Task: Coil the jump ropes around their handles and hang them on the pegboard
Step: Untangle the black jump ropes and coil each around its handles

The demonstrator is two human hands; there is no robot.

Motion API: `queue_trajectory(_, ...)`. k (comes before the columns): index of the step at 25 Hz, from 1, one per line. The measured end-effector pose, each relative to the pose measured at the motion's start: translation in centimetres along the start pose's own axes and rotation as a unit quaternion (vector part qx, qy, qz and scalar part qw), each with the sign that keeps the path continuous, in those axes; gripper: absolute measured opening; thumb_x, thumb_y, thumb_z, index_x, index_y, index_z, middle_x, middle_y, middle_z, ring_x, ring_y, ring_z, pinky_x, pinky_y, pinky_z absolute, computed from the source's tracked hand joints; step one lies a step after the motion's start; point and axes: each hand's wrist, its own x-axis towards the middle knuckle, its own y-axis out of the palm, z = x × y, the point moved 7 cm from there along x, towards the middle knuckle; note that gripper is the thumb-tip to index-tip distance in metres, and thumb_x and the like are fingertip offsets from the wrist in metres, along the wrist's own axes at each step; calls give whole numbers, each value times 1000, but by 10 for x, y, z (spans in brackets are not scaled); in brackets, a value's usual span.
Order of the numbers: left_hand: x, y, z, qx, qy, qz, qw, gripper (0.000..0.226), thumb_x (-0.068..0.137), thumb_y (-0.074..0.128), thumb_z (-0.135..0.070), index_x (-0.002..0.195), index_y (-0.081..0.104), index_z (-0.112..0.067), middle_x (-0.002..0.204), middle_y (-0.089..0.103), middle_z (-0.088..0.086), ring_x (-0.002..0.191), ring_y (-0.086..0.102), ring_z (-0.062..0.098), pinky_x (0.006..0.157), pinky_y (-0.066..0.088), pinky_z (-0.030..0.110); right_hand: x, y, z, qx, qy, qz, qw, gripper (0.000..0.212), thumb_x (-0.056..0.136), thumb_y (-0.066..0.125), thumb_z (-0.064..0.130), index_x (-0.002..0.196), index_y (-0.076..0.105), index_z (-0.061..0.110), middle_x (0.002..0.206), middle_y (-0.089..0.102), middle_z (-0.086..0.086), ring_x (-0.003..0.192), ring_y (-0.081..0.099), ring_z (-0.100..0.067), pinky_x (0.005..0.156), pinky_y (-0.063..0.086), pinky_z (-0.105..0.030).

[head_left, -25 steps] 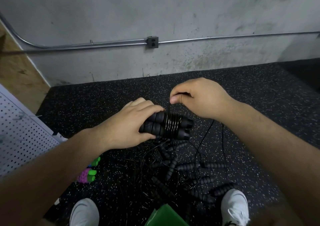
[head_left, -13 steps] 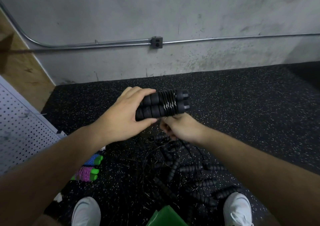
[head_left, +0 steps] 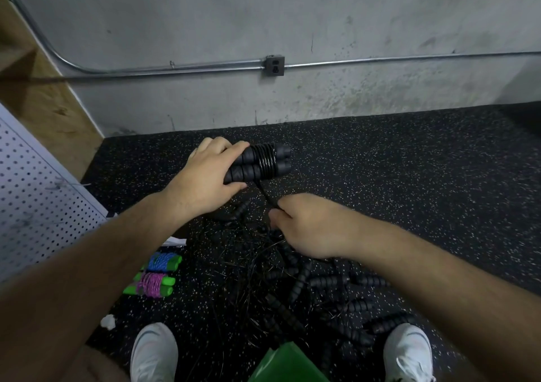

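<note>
I am looking down along a grey concrete wall (head_left: 322,15) onto a speckled black rubber floor (head_left: 424,182), with the white pegboard (head_left: 35,200) leaning into view at far left, well apart from the work. A tangled pile of black jump ropes (head_left: 307,288) is lying on the floor between the white shoes (head_left: 153,349), and two already coiled ropes with green handles, one blue (head_left: 162,262) and one pink (head_left: 150,285), are lying beside the pegboard's foot. The rope in hand is being held above the floor in front of me: the left hand (head_left: 205,176) is curling its fingers and thumb round a pair of black handles (head_left: 243,172) held side by side, ends pointing right. A band of wraps (head_left: 265,159) is sitting round both handles near those ends. The right hand (head_left: 310,226), lower and nearer me, is pinching the loose cord (head_left: 267,194), which is running taut from the wraps down to its fingertips. I am judging this as mid-coil on one rope, with hanging not yet begun and most of the pile waiting. The next move is calling for the right hand to carry the cord round the handles under steady tension, laying it next to the last wrap while the left hand is gripping firmly.
</note>
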Motion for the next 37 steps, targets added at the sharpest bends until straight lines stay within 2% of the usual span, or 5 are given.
queue_trajectory(6,-5,10,-16,5,67,51,996,76,84,78,-30,150,41,-27,122,46,-1,116,36,17,109,37,45,-26,-64,20,-251,-71,-180,948,31,106,33,46,98,57,27,84,58,10,75,57,-14,61,45,-30)
queue_trajectory(12,-28,6,-72,-70,180,74,978,65,83,78,-27,140,45,-25,117,44,-14,111,37,7,105,38,35,-13,-96,-15,-229,-109,-254,933,30,102,42,50,107,68,36,105,68,14,98,62,-11,69,40,-28)
queue_trajectory(21,-42,-20,-95,-221,130,60,965,75,83,76,-31,147,38,-26,124,44,-20,124,40,6,109,33,24,7,-56,-61,317,-65,-62,944,20,93,65,13,77,56,6,69,66,9,65,63,-4,62,51,-14)
queue_trajectory(27,-21,-16,-56,-153,62,-22,986,74,83,76,-27,147,41,-18,124,45,-9,120,39,13,111,37,42,22,23,-40,265,-35,-12,963,35,110,34,31,89,60,20,59,44,5,46,36,-5,46,33,-22)
queue_trajectory(37,-11,19,-21,-25,56,43,997,78,88,75,-30,152,33,-16,132,44,-1,120,35,16,112,37,47,4,31,-8,56,14,66,996,35,107,40,35,86,57,13,77,58,0,64,53,-13,55,39,-28)
